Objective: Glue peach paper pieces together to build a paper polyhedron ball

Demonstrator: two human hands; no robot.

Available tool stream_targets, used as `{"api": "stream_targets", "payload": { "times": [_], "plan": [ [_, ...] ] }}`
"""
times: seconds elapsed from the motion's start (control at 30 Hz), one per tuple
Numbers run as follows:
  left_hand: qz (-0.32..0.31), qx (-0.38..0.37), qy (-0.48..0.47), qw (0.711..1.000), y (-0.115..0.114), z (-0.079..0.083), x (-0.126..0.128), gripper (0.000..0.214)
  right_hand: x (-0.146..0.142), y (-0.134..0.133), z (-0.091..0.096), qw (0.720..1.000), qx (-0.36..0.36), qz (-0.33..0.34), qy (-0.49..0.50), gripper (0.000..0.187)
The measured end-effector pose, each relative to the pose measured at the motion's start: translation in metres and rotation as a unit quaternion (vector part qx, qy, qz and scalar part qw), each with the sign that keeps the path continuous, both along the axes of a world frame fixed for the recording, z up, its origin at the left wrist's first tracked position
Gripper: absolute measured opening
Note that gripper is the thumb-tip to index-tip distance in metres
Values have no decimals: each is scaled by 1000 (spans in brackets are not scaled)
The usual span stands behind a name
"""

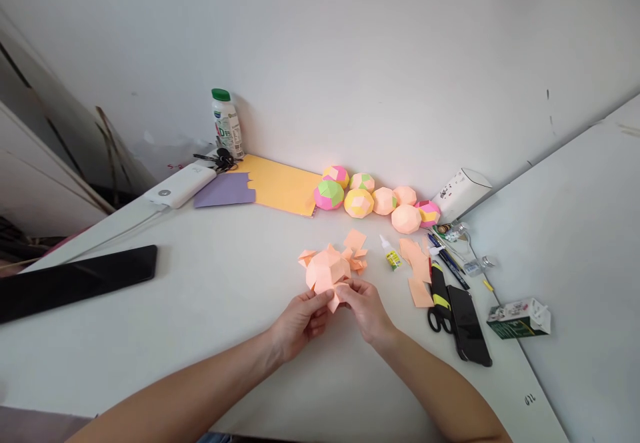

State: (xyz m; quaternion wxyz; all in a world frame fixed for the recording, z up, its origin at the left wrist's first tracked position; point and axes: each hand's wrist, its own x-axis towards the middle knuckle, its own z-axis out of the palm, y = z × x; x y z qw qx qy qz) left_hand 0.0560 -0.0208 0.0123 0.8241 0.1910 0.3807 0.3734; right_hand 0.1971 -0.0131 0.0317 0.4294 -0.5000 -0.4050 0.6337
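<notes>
A faceted paper ball [326,268] in peach, with flaps sticking out at its edges, is held between both hands above the table. My left hand [303,320] pinches its lower left edge, thumb on top. On the other side, my right hand [367,306] grips a flap at the ball's lower right. The thumbs nearly meet at this flap. Loose peach paper pieces [356,240] lie just behind the ball. A small glue bottle [391,254] with a white nozzle lies to the right. Finished-looking paper balls [359,203] in several colours sit along the wall.
To the right lie peach paper scraps [417,270], scissors [440,322], a yellow-black cutter [441,290], pens [450,262], a phone [470,326] and a carton [520,318]. Yellow card [283,186], purple paper [225,190], a power bank [183,186], keys [223,159] and a bottle [227,123] stand back left.
</notes>
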Motion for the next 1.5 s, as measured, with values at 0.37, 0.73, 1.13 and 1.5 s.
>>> {"api": "stream_targets", "payload": {
  "times": [0.37,0.73,1.13,1.5],
  "plan": [
    [109,192,303,927,5,17,-16,48,27,5,38,982,92,54,-159,18],
    [-64,160,-38,984,6,15,-15,60,28,-22,64,940,133,162,-270,24],
    [-24,171,-87,981,0,18,-11,50,19,-33,68,923,204,155,-288,33],
    [-10,190,-61,980,-7,12,-13,66,4,-49,61,939,229,-15,-256,21]
  ]
}}
